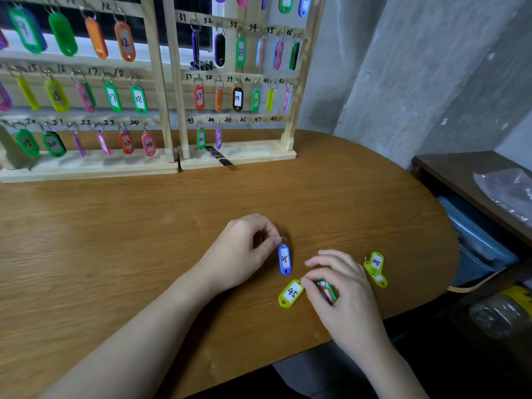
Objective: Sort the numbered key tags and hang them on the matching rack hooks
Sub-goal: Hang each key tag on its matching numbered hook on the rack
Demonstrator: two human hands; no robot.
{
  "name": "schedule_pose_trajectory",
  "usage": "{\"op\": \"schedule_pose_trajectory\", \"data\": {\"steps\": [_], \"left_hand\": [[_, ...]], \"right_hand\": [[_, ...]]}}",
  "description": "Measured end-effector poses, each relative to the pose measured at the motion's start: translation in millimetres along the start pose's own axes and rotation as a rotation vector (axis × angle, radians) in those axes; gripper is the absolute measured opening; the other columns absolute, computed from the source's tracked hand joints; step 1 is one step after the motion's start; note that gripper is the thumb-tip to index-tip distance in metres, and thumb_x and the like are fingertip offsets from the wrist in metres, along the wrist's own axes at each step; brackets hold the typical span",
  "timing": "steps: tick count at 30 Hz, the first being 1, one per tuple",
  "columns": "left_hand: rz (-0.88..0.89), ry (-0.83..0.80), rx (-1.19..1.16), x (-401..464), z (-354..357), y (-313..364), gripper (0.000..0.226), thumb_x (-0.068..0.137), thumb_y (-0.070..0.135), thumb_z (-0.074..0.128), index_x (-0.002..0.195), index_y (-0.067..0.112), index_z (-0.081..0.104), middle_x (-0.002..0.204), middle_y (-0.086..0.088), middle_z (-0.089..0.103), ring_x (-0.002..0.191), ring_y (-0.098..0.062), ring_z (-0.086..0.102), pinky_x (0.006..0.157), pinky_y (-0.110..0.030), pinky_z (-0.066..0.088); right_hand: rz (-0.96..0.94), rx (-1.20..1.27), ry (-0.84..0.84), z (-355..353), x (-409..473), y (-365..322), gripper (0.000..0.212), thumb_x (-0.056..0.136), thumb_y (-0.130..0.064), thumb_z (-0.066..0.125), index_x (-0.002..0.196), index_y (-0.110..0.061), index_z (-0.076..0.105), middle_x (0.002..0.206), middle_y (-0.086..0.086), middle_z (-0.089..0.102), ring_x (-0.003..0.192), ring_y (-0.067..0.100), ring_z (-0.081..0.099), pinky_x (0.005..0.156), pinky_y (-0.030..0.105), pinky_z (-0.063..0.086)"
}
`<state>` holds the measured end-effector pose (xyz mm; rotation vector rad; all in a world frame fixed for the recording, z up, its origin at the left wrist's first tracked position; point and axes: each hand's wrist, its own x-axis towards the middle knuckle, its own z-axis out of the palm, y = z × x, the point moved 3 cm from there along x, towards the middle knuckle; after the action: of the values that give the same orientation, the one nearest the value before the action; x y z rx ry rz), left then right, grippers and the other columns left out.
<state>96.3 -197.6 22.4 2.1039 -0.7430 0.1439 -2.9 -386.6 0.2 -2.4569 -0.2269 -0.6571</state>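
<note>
Two hands low over the wooden table [144,226], both busy with tags. Left hand [244,251] pinches the ring of a blue key tag [284,259] between thumb and fingertip; the tag lies flat on the table, label up, number reads roughly 45 or 46, hard to tell. Right hand [342,286] has fingers curled, fingertips pinching the ring end of a yellow-green tag marked 45 [291,293], which lies flat on the table just below the blue one. Under the same hand's curled fingers sits a green tag with an orange one [326,290], partly hidden, numbers unreadable. Just right of that hand, two more yellow-green tags [375,269] lie overlapping near the table edge, upper one reads 48.

At the back of the table stand two wooden racks. Right rack [299,82] has hooks numbered 31 to 48 in view; tags hang on 31–44, the hooks labelled 45, 46, 47, 48 [250,120] are bare. Left rack [164,82] carries tags through 24, all hooks seen filled. A dark flat strip [218,156] rests on the right rack's base. Right of the table, a dark shelf [449,168] with a blue basket [478,240] below.
</note>
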Motion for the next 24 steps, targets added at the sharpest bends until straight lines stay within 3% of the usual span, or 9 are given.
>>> {"op": "schedule_pose_trajectory", "data": {"steps": [6, 10, 12, 16, 17, 20, 24], "left_hand": [[-0.054, 0.134, -0.056, 3, -14, -4, 0.011, 0.094, 0.018, 0.069, 0.084, 0.023, 0.067, 0.076, 0.013, 0.061, 0.075, -0.005, 0.056, 0.067, -0.013, 0.040], [-0.124, 0.214, -0.065, 10, -35, -26, 0.010, 0.097, 0.024, 0.066, 0.087, 0.025, 0.066, 0.078, 0.006, 0.065, 0.071, -0.011, 0.058, 0.068, -0.026, 0.046], [-0.174, 0.290, -0.069, 15, -49, -41, 0.009, 0.098, 0.025, 0.064, 0.089, 0.023, 0.066, 0.079, 0.006, 0.065, 0.071, -0.010, 0.057, 0.069, -0.026, 0.046], [-0.245, 0.428, -0.098, 35, -70, -65, 0.014, 0.100, 0.025, 0.061, 0.087, 0.024, 0.064, 0.076, 0.010, 0.063, 0.069, -0.004, 0.055, 0.071, -0.027, 0.044], [-0.251, 0.454, -0.114, 41, -74, -66, 0.015, 0.101, 0.024, 0.060, 0.086, 0.022, 0.064, 0.074, 0.010, 0.062, 0.066, -0.001, 0.054, 0.069, -0.024, 0.043], [-0.257, 0.489, -0.121, 64, -85, -64, 0.014, 0.101, 0.020, 0.060, 0.091, 0.013, 0.066, 0.073, 0.009, 0.061, 0.062, 0.006, 0.053, 0.065, -0.012, 0.041], [-0.260, 0.519, -0.089, 108, -98, -67, 0.018, 0.100, 0.021, 0.061, 0.082, 0.018, 0.065, 0.072, 0.004, 0.061, 0.060, 0.000, 0.050, 0.058, -0.012, 0.039]], "right_hand": [[0.006, 0.044, 0.030, -6, 10, -9, 0.017, 0.091, -0.036, 0.063, 0.084, -0.025, 0.074, 0.100, -0.025, 0.066, 0.110, 0.004, 0.059, 0.090, 0.041, 0.049], [0.120, 0.232, 0.025, -16, 38, -15, 0.009, 0.095, -0.024, 0.069, 0.091, -0.024, 0.077, 0.081, -0.019, 0.070, 0.083, 0.003, 0.067, 0.073, 0.020, 0.050], [0.165, 0.329, 0.004, -16, 61, -15, 0.010, 0.095, -0.019, 0.068, 0.089, -0.022, 0.076, 0.074, -0.013, 0.072, 0.071, 0.002, 0.066, 0.065, 0.014, 0.046], [0.211, 0.434, -0.070, -3, 109, -12, 0.014, 0.097, -0.015, 0.066, 0.088, -0.022, 0.074, 0.074, -0.011, 0.074, 0.068, 0.028, 0.068, 0.068, 0.044, 0.056], [0.214, 0.458, -0.092, 0, 120, -11, 0.014, 0.098, -0.014, 0.065, 0.089, -0.021, 0.074, 0.075, -0.009, 0.075, 0.069, 0.026, 0.068, 0.070, 0.043, 0.057], [0.274, 0.541, -0.173, 10, 155, -9, 0.014, 0.099, -0.014, 0.063, 0.094, -0.015, 0.076, 0.077, -0.004, 0.076, 0.067, 0.004, 0.065, 0.065, 0.016, 0.050], [0.381, 0.679, -0.214, 28, 201, -5, 0.013, 0.098, -0.014, 0.064, 0.093, -0.014, 0.076, 0.077, -0.001, 0.076, 0.068, 0.005, 0.061, 0.058, 0.014, 0.043]]}}
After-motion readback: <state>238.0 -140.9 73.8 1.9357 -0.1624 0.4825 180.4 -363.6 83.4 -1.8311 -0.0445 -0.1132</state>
